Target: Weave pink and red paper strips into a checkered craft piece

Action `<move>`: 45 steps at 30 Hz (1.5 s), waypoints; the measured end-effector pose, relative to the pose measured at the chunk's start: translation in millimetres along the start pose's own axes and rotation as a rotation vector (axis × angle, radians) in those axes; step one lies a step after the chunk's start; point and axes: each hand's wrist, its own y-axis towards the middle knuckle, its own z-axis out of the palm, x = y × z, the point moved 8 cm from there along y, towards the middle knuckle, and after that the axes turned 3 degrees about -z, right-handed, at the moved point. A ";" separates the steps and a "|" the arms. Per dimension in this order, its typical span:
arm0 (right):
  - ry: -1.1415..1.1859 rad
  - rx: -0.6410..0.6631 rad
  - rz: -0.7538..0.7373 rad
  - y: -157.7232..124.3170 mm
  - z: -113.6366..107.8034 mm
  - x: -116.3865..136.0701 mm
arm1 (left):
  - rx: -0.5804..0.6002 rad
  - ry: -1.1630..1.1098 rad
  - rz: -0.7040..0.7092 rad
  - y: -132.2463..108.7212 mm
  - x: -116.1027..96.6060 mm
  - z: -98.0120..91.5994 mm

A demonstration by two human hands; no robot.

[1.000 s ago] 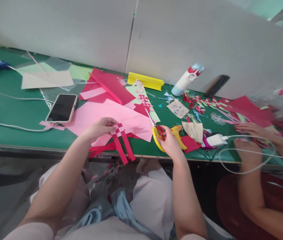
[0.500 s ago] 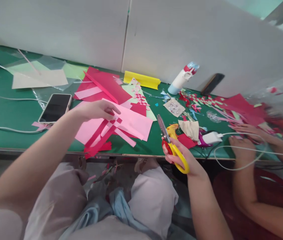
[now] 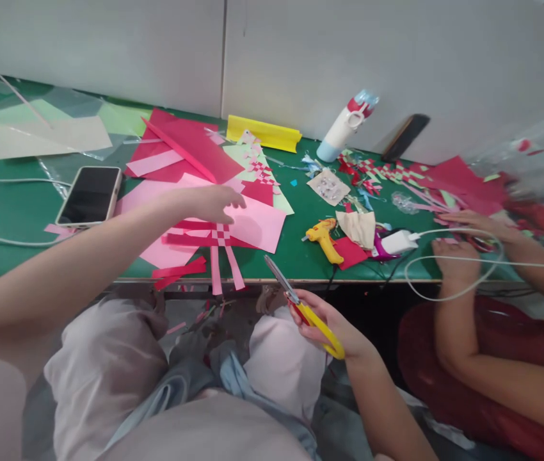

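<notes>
My right hand (image 3: 322, 317) grips a pair of scissors (image 3: 322, 336) with yellow and red handles, just off the table's front edge. The blades look closed and point up and to the left. Above a small woven piece of red and pink paper strips (image 3: 220, 234), my left hand (image 3: 212, 203) is spread palm down; whether its fingertips touch the paper I cannot tell. Loose pink ends of the weave hang toward the table edge. Under it lie pink paper sheets (image 3: 262, 224), and folded red strips (image 3: 180, 271) rest at the front edge.
A phone (image 3: 90, 195) lies left on the green table. Toward the right are a yellow glue gun (image 3: 326, 241), a bottle (image 3: 346, 128) and a white charger (image 3: 397, 242) with a looping cable. Another person's hands (image 3: 464, 246) work at far right.
The woven piece has turned, so its pink ends now point toward me. My left hand has lifted and opened over it. The scissors have moved left and lower, away from the glue gun.
</notes>
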 end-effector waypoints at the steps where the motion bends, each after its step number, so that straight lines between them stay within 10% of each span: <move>1: 0.020 -0.003 0.024 -1.3 -1.1 -5.5 | -0.097 0.031 0.026 -12.7 -4.2 -5.4; 9: 0.149 0.009 0.077 -3.0 0.7 -20.2 | -0.484 0.234 -0.028 -139.0 -1.7 17.0; 15: 0.195 -0.029 0.096 -0.1 6.0 -17.6 | -0.595 0.398 -0.191 -165.6 3.7 38.4; 22: 0.228 -0.026 0.107 -3.4 17.5 -18.7 | -0.077 -0.495 -0.506 -159.5 19.9 154.3; 26: 0.240 -0.008 0.104 -2.9 27.7 -23.1 | 0.006 -1.285 -0.579 -150.5 15.1 200.2; 31: 0.276 0.047 0.158 -6.4 45.6 -34.1 | -0.024 -1.640 -0.667 -134.1 4.9 215.0; 45: 0.254 -0.089 0.237 -24.7 55.1 -80.2 | 0.062 -1.681 -0.688 -162.1 0.7 231.1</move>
